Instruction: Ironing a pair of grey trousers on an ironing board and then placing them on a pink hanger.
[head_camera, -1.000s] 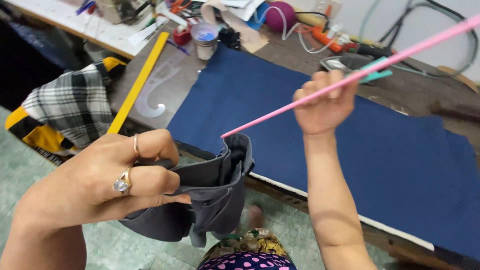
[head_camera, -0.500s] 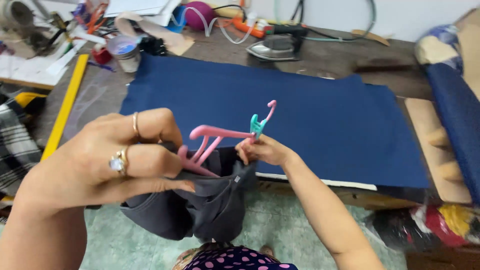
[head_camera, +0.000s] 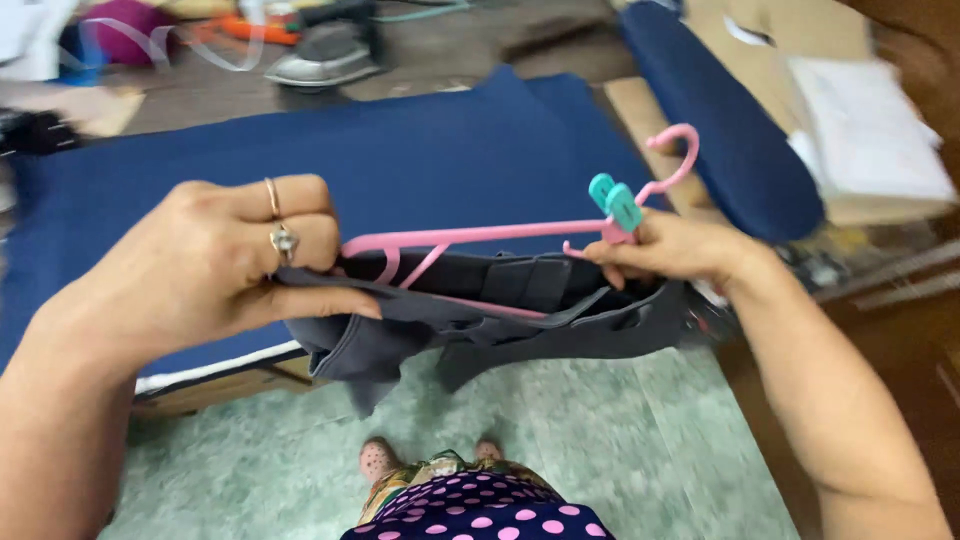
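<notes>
Spreading now: hanger (head_camera: 470, 236) inside garment (head_camera: 500, 310).

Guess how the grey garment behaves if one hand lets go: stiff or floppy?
Probably floppy: the grey garment sags and folds between the left hand and right hand, with loose ends drooping below. It looks light, since pinched fingers carry it. The pink hanger seems rigid, so it would likely keep its shape while the cloth slides along it.

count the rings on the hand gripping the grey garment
2. A thin plain band sits on one finger of the left hand, and a ring with a pale stone on the finger below it. Others may be hidden under the curled fingers.
</notes>
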